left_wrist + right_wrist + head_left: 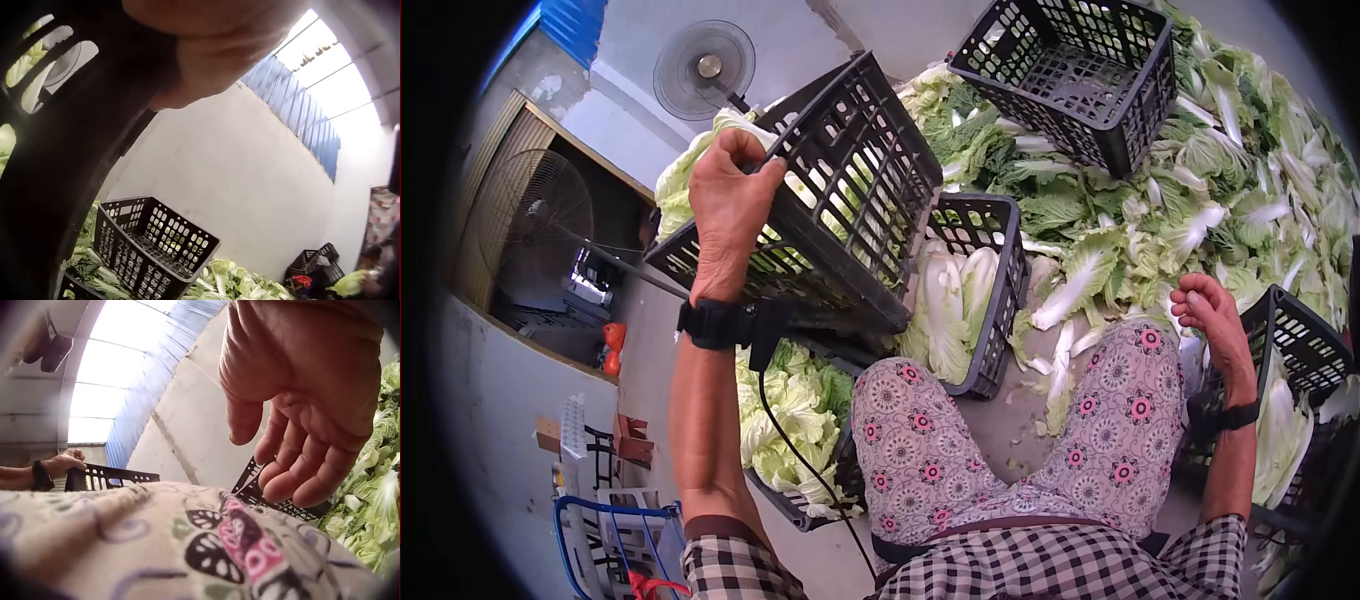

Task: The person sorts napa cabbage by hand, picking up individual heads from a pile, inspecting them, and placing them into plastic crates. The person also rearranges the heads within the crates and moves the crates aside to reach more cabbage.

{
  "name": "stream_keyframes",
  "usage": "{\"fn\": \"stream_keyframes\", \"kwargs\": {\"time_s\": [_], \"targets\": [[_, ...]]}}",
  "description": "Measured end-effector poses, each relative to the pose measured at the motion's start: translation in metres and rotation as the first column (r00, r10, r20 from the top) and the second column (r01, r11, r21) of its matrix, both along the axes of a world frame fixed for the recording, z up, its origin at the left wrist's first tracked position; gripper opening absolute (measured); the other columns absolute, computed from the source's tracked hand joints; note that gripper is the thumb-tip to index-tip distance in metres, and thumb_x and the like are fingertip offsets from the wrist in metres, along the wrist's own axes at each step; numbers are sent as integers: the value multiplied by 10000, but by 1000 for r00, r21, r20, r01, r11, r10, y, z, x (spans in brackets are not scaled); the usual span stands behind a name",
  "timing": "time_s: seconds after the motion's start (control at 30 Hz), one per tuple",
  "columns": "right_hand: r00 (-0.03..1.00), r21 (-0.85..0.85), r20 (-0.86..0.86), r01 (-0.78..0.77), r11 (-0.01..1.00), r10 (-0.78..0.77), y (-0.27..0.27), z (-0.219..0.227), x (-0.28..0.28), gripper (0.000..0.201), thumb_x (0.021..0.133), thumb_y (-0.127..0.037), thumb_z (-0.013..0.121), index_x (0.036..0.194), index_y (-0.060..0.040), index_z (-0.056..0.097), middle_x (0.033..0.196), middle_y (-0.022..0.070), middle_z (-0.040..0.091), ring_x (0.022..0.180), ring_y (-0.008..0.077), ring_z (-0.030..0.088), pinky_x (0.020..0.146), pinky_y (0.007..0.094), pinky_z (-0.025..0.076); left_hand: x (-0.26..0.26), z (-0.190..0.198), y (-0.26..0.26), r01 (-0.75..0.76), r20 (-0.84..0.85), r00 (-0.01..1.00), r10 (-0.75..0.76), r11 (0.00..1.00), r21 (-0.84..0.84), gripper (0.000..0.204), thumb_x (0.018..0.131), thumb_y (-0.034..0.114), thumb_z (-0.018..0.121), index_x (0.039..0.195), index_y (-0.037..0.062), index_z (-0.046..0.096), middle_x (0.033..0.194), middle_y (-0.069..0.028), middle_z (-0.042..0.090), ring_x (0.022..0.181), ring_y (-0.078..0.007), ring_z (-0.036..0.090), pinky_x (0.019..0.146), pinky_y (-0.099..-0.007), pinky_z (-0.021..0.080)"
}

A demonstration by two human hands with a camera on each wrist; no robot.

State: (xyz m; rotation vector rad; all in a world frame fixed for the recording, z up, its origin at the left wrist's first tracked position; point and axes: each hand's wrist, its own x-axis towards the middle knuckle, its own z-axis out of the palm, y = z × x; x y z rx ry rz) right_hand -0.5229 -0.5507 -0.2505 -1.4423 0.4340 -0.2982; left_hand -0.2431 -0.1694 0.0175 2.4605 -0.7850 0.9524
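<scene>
My left hand (732, 205) grips the upper rim of a black plastic crate (840, 265), which is tilted up on its side edge. Pale napa cabbage (683, 180) shows inside and behind its slats. In the left wrist view the crate's dark wall (81, 144) fills the left side, with the hand over its edge. Just beneath stands another black crate (998, 335) with long whole cabbages (945, 310) in it. My right hand (1218, 325) hovers beside the right knee, fingers loosely curled around nothing; its palm (300, 375) shows bare in the right wrist view.
A black crate (1115, 120) sits atop a large heap of cabbage leaves (1100, 215) ahead. Beside the left leg is a crate of cabbages (795, 410); at right, another crate (1305, 345) holds cabbage. Fans (703, 70) stand at the left, and a cable (805, 460) hangs from the left wrist.
</scene>
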Motion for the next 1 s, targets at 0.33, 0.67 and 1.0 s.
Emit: {"fn": "stream_keyframes", "kwargs": {"time_s": [0.33, 0.67, 1.0], "targets": [[997, -9, 74, -6, 1000, 7, -6, 7, 2, 332, 898, -214, 571, 1158, -11, 540, 1012, 68, 625, 855, 111, 593, 745, 238, 465, -93, -67, -107, 176, 113, 978, -174, 984, -2, 173, 669, 105, 701, 765, 101, 557, 693, -53, 597, 676, -271, 592, 594, -401, 463], [898, -442, 360, -73, 894, 252, 63, 107, 23, 606, 834, -315, 662, 1333, -54, 439, 1264, 81, 525, 1188, 194, 488, 976, 344, 403, -126, -82, -75, 372, 132, 917, -377, 926, 58, 547, 676, 119, 749, 1173, 61, 528, 1036, -125, 600, 950, -304, 568, 892, -433, 402], [897, -551, 297, -118, 826, 327, 115, 112, 38, 801, 771, -323, 723, 1414, -64, 323, 1337, 142, 479, 1238, 242, 464, 1003, 376, 387, -27, -53, 136, -6, 14, 1000, 2, 960, 279, 369, 756, 278, 678, 1027, 39, 602, 1064, -146, 627, 1043, -327, 552, 955, -410, 378]]}}
